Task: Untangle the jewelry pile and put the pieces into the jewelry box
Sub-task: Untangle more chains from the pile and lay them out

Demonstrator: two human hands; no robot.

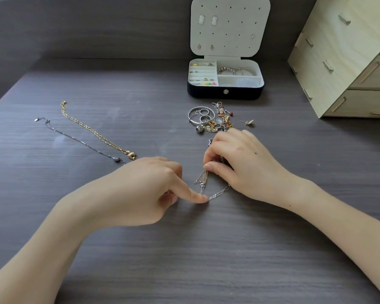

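Note:
A tangle of thin silver chains (208, 185) lies on the dark table between my hands. My right hand (239, 165) pinches the upper part of it with thumb and forefinger. My left hand (160, 189) pinches its lower end at the fingertips. Behind my right hand sits the jewelry pile (211, 118) of silver bangles, rings and gold and red charms. The open jewelry box (225, 92), dark outside and cream inside, stands beyond the pile with bracelets and small pieces in its compartments. Its raised lid (229, 25) holds earrings.
A gold necklace (94, 132) and a dark silver necklace (79, 140) lie stretched out side by side at the left. A small gold earring (248, 122) rests right of the pile. A pale wooden drawer unit (347, 60) stands at the back right.

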